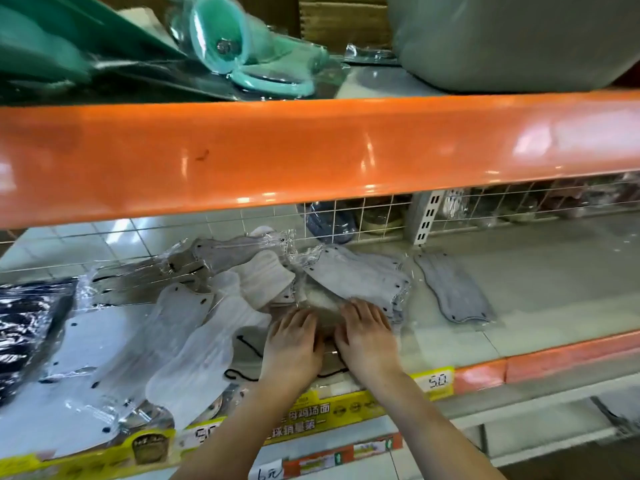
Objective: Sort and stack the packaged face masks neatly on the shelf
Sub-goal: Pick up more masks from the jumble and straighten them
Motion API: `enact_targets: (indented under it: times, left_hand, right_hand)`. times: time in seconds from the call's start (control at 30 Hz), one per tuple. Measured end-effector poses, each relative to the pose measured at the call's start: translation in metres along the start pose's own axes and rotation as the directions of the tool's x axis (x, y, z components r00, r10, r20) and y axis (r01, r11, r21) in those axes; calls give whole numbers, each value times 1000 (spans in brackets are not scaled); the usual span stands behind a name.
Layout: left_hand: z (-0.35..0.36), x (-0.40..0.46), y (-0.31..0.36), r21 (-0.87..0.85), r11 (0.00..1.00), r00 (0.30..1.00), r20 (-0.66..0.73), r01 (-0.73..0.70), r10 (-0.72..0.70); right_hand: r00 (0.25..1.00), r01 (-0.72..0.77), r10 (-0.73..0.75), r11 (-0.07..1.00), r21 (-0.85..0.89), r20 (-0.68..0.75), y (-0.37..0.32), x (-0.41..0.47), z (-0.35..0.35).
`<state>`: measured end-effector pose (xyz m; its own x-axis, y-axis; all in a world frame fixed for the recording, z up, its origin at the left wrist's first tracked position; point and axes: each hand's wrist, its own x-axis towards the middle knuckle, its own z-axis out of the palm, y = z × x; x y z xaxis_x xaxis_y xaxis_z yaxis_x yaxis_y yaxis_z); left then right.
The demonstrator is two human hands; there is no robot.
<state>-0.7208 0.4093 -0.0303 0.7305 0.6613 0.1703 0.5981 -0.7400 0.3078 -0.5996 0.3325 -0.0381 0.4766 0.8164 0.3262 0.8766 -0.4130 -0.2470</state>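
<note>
We count two hands on the lower shelf (554, 271). The left hand (294, 341) and the right hand (363, 336) lie side by side, nearly touching at the thumbs, palms down. Both are flat, with fingers straight and close together, pressing on a clear-wrapped mask packet (323, 306) near the shelf's front edge. Neither hand curls round anything.

The packaged face masks form one loose, overlapping heap (207, 317) running from the left of the shelf to its middle. We cannot give an exact count, since wrappers overlap and glare hides the edges; at least six packets show. They are white and pale grey, in clear film, lying at mixed angles. A grey stack (360, 275) sits just beyond the right hand's fingertips. One single grey mask (453, 292) lies apart to the right, flat on the shelf.

One dark packaged item (31, 323) sits at the far left. A white wire grid (363, 216) backs the shelf. Two price tags reading 5.0 are legible on the yellow front strip (311, 417). An orange beam (311, 150) crosses above, and the upper shelf carries teal plastic goods (225, 39) and one grey tub (512, 39).
</note>
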Motion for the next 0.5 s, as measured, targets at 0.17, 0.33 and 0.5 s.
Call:
enact_targets:
  times: [0.17, 0.33, 0.5]
  left_hand:
    - [11, 5, 5, -32, 999, 999, 37, -23, 24]
    - [14, 1, 1, -37, 999, 999, 13, -36, 37]
    - [16, 2, -2, -7, 999, 999, -12, -52, 52]
  right_hand:
    - [993, 40, -35, 998, 44, -111, 19, 7, -4]
    - [996, -53, 55, 998, 21, -72, 37, 14, 2]
    - [966, -165, 168, 986, -34, 196, 39, 16, 3]
